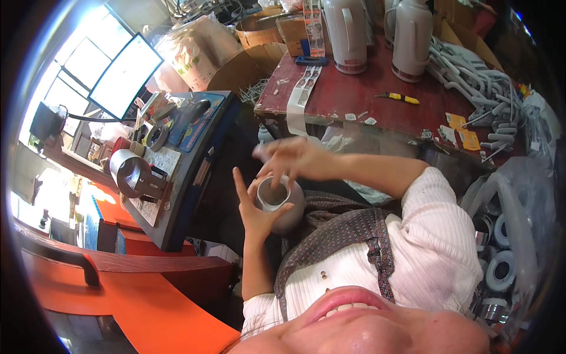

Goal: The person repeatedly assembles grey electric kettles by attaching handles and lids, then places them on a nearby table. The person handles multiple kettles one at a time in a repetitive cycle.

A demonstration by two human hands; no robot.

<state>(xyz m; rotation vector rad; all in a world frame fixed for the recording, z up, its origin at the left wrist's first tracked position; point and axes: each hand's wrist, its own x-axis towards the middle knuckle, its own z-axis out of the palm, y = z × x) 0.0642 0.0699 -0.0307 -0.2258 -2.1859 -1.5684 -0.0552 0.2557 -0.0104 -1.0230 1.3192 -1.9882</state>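
A pale grey vacuum flask body [292, 219] stands tilted in front of me, its round mouth facing up and no lid on it. My left hand [259, 213] is wrapped about its neck, thumb on the near side of the rim and one finger sticking out. Over the mouth hovers my right hand [303, 160], fingers spread and partly blurred; one fingertip reaches down at the opening. Nothing shows in that hand. The lower part of the flask is hidden by my left hand and the patterned apron [330, 236].
Finished-looking grey flasks [348, 38] stand on the dark red table [348, 88], beside a yellow cutter knife [401, 98], a label strip [302, 94] and piled grey handles [471, 76]. At left is a bench with a metal cylinder fixture [132, 171]. A plastic bag [519, 194] holds ring parts at right.
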